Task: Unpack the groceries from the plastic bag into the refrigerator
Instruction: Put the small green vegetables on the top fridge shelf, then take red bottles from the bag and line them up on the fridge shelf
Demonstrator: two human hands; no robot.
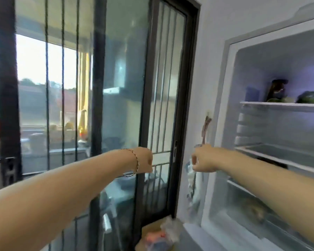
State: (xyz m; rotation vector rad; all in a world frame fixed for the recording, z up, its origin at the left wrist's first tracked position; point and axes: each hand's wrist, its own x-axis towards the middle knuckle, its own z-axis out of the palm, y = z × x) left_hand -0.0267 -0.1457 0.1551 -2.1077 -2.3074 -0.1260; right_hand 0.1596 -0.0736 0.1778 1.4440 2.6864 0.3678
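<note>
progress judged partway | refrigerator is open at 3 o'clock, greens are shelved | plastic bag at 6 o'clock is judged unemptied | white plastic is pinched in fingers of right hand | left hand is curled, hold cannot be told

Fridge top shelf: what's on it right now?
On the top shelf: a blue container, a dark jar and green vegetables. Blur hides any labels, the frame's right edge cuts off the rest, and anything behind the vegetables is covered.

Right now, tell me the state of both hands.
Left hand: cannot tell, fingers hidden behind the wrist.
Right hand: closed on a white bag.
</note>
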